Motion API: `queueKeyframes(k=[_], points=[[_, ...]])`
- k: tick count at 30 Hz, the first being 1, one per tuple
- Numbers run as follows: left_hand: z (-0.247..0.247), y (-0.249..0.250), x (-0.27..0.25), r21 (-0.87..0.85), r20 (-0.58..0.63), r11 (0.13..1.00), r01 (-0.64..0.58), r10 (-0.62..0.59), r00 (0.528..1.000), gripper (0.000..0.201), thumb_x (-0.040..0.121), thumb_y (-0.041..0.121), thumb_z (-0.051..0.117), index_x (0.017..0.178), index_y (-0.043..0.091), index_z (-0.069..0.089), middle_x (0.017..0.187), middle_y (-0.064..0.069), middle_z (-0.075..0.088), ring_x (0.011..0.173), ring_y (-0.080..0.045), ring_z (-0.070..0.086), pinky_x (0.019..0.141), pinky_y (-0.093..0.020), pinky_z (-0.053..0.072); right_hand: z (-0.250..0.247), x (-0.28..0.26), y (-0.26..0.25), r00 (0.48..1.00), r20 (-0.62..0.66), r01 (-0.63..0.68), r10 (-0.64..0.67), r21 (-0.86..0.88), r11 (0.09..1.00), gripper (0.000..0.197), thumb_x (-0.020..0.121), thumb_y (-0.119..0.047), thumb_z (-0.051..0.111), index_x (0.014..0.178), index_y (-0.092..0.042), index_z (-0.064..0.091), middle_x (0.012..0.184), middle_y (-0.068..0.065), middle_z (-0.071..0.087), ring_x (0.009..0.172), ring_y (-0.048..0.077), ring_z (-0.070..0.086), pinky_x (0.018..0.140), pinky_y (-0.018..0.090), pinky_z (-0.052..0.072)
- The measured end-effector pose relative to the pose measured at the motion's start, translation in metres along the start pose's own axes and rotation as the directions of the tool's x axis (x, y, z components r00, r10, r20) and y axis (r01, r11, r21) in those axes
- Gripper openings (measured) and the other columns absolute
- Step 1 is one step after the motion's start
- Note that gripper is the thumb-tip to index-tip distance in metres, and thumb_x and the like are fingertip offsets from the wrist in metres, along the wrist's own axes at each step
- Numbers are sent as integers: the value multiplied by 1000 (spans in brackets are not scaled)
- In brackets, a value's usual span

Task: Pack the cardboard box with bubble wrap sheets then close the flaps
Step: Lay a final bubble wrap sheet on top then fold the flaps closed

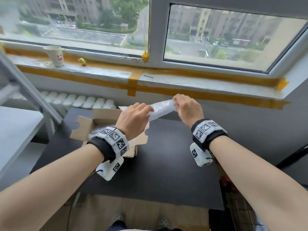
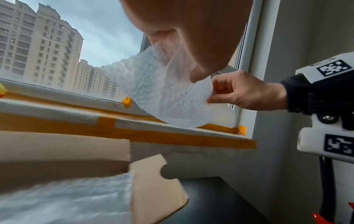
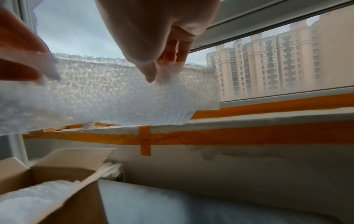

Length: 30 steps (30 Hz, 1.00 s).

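Both hands hold a clear bubble wrap sheet point(image 1: 162, 109) stretched between them in the air, above and just right of the open cardboard box point(image 1: 93, 125). My left hand point(image 1: 135, 116) pinches its left end, my right hand point(image 1: 185, 106) pinches its right end. The sheet point(image 2: 162, 94) hangs curved in the left wrist view and spreads wide point(image 3: 107, 94) in the right wrist view. The box point(image 3: 63, 166) stands on the dark table point(image 1: 166, 164) with its flaps point(image 2: 155, 189) up. More bubble wrap point(image 2: 63, 201) lies inside it.
A taped windowsill point(image 1: 150, 75) runs behind the table, carrying a paper cup point(image 1: 55, 55) and a small yellow toy point(image 1: 82, 61). A white radiator point(image 1: 78, 100) sits below it. A grey shelf frame point(image 1: 20, 90) stands at the left. Red objects point(image 1: 225, 182) lie at the table's right edge.
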<state>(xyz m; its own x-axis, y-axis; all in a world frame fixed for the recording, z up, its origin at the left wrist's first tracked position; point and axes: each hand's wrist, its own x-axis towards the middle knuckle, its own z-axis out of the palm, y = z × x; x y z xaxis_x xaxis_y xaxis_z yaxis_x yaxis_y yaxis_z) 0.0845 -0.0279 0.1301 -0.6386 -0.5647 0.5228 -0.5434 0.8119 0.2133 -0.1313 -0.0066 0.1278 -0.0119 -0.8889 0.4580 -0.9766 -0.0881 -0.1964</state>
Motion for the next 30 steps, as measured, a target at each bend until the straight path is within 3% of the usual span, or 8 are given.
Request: queueKeyframes(k=[6, 11, 14, 16, 19, 24, 27, 30], points=[[-39, -58, -59, 12, 5, 997, -70, 70, 998, 16, 81, 6, 60, 95, 4, 66, 90, -10, 68, 76, -30, 63, 65, -38, 54, 37, 24, -91, 998, 15, 54, -54, 17, 998, 10, 81, 3, 60, 88, -2, 64, 81, 15, 68, 71, 34, 62, 67, 37, 51], [-36, -95, -104, 32, 47, 995, -95, 93, 995, 24, 76, 4, 61, 100, 4, 65, 93, -9, 68, 76, -28, 63, 69, -34, 49, 75, 25, -138, 994, 97, 46, -48, 16, 999, 17, 75, 7, 62, 88, -4, 65, 87, 12, 68, 76, 33, 63, 77, 36, 50], [-29, -106, -121, 1, 60, 998, -64, 64, 996, 34, 74, 2, 60, 108, 5, 64, 100, -9, 68, 79, -29, 65, 67, -35, 54, 85, 20, -152, 990, 141, 2, -3, 4, 1000, 25, 81, 2, 59, 105, -3, 64, 108, 14, 66, 98, 34, 62, 91, 41, 46], [-25, -107, -127, -40, 92, 998, -44, 48, 995, 41, 75, 0, 60, 116, 5, 61, 106, -10, 67, 82, -29, 65, 68, -36, 56, 87, 18, -155, 982, 183, -50, 52, -14, 999, 42, 84, -6, 60, 126, -3, 52, 131, 16, 54, 122, 30, 51, 106, 42, 37], [-21, -108, -130, -126, 128, 991, 42, -26, 991, 49, 76, -3, 62, 123, 7, 55, 113, -11, 63, 88, -30, 64, 65, -37, 56, 85, 15, -155, 963, 210, -166, 169, -34, 986, 65, 86, -21, 63, 140, -4, 31, 147, 14, 35, 136, 26, 34, 112, 39, 30], [-17, -109, -126, -215, 181, 967, 139, -100, 978, 46, 80, -5, 58, 124, 8, 52, 116, -11, 59, 80, -31, 64, 49, -39, 53, 89, 8, -150, 906, 213, -373, 366, -7, 928, 81, 81, -35, 68, 140, -5, 22, 148, 14, 26, 135, 27, 31, 106, 41, 37], [-17, -108, -121, -269, 238, 938, 218, -154, 959, 42, 87, 4, 54, 129, 9, 49, 121, -9, 57, 82, -31, 63, 59, -40, 54, 93, 5, -149, 836, 293, -504, 463, 78, 860, 89, 80, -39, 69, 142, -6, 15, 148, 13, 25, 133, 28, 34, 105, 40, 38], [-16, -109, -113, -318, 381, 887, 334, -204, 902, 38, 95, 25, 47, 132, 16, 44, 123, -2, 56, 87, -19, 61, 77, -36, 51, 97, 1, -148, 735, 416, -642, 535, 175, 746, 96, 79, -44, 69, 144, -9, 8, 150, 13, 29, 133, 28, 37, 104, 40, 37]])
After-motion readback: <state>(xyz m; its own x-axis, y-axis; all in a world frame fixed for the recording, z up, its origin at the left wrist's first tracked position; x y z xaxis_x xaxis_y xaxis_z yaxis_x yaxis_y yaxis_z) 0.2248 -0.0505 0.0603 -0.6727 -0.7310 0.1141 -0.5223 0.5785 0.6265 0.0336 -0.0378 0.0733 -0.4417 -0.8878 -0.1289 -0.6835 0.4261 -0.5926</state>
